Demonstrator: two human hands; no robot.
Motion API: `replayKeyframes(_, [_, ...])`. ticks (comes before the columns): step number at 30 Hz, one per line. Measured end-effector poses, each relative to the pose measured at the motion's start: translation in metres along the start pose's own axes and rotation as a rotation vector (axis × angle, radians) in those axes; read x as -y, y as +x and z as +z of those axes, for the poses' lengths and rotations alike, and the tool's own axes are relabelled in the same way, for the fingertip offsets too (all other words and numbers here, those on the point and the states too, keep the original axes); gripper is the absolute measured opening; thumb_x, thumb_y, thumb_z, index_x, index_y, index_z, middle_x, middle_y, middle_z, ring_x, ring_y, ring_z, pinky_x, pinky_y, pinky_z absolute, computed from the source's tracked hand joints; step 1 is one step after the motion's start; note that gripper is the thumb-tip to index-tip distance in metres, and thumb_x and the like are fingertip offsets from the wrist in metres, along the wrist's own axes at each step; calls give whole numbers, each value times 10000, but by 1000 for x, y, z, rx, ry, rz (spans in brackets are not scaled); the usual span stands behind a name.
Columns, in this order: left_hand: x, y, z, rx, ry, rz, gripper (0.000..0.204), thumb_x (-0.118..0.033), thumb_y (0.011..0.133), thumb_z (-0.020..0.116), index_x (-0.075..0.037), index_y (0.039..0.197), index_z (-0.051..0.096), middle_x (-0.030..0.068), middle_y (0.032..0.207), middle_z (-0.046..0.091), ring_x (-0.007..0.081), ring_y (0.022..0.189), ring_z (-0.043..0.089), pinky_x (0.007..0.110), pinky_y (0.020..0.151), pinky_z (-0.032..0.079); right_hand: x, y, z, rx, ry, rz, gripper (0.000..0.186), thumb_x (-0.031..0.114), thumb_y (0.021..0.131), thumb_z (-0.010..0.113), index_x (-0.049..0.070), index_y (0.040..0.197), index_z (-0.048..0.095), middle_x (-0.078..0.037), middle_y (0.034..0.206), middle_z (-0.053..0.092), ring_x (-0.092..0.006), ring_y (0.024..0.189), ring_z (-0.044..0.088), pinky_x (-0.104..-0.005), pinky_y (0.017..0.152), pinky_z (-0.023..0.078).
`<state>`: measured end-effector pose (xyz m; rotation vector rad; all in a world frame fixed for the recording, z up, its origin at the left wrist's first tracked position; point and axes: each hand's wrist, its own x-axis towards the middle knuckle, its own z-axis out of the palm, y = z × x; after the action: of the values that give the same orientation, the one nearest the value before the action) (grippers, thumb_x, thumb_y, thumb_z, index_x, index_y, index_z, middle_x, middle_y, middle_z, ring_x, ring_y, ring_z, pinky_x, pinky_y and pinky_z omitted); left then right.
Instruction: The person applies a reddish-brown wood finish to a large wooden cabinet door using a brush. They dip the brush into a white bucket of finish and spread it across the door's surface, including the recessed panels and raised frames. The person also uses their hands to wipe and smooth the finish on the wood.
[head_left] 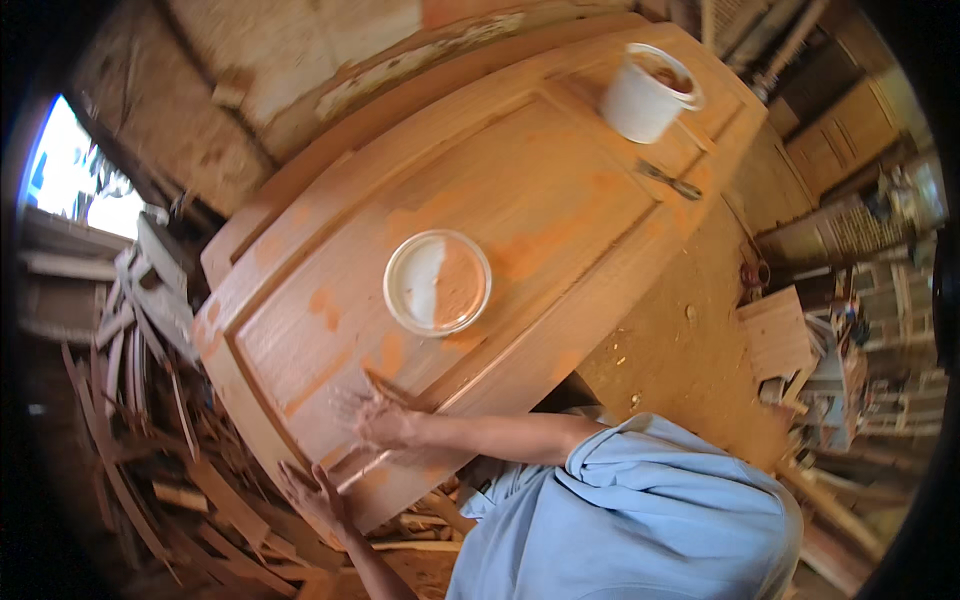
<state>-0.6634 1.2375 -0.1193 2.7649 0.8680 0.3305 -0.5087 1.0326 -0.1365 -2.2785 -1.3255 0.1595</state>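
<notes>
A brown wooden panelled door lies flat in front of me, with orange filler smears on its face. My right hand is over the lower left of the door's large panel; its fingers are smeared by motion. A thin brown shape shows beside it, too blurred to name. My left hand rests at the door's near left corner, fingers apart, holding nothing I can see. A round white tub lid, half covered with orange filler, sits mid-panel, beyond my right hand.
At the door's far right stand a white bucket with brown filler and a putty knife. Wood offcuts are heaped on the left. A brown floor with wood scraps lies to the right, by a wooden block.
</notes>
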Motion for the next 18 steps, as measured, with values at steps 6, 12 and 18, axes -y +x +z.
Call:
replayKeyframes(6, [11, -13, 20, -358, -305, -76, 553, -359, 1054, 501, 69, 1404, 490, 258, 1440, 495, 390, 1311, 504, 459, 1069, 444, -24, -140, -96, -268, 258, -16, 272, 312, 993, 589, 61, 900, 639, -103, 925, 643, -291, 933, 628, -451, 925, 468])
replayKeyframes(12, [-79, -58, 34, -504, -458, -33, 537, -390, 1074, 454, 82, 1308, 559, 219, 1414, 511, 334, 1241, 559, 425, 988, 515, -92, -358, -164, -457, 64, 623, 114, 188, 912, 695, 87, 938, 648, -110, 910, 634, -312, 811, 636, -419, 718, 505])
replayKeyframes(18, [-304, -125, 46, -385, -779, 47, 393, -265, 1052, 431, 18, 1315, 505, 114, 1044, 569, 211, 879, 541, 343, 827, 456, -156, -454, -195, -961, 293, 973, 73, 98, 939, 613, 51, 992, 632, -134, 919, 628, -284, 735, 620, -403, 665, 507])
